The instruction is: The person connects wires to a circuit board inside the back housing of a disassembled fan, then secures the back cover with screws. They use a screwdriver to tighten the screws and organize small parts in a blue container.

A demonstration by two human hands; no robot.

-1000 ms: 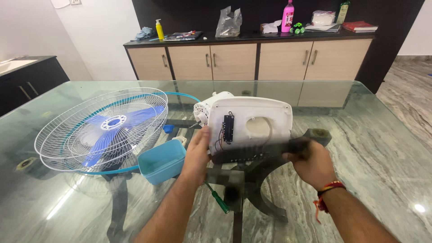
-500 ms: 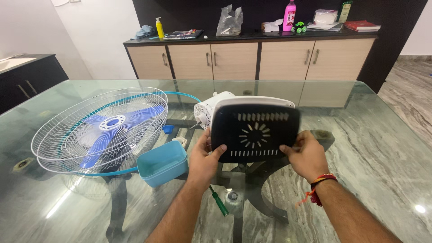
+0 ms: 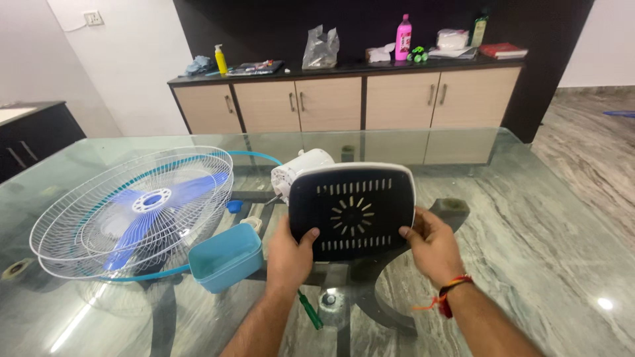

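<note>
1. A white wire fan guard with blue blades lies near the left edge of the glass table.
2. Just right of it sits a light blue plastic tub, with a green screwdriver nearer the front edge.
3. The left hand grips the lower left edge of the dark vented fan cover, thumb on its face.
4. The cover stands upright above the table's middle, the white motor housing behind it.
5. The right hand clasps its lower right edge.
</note>
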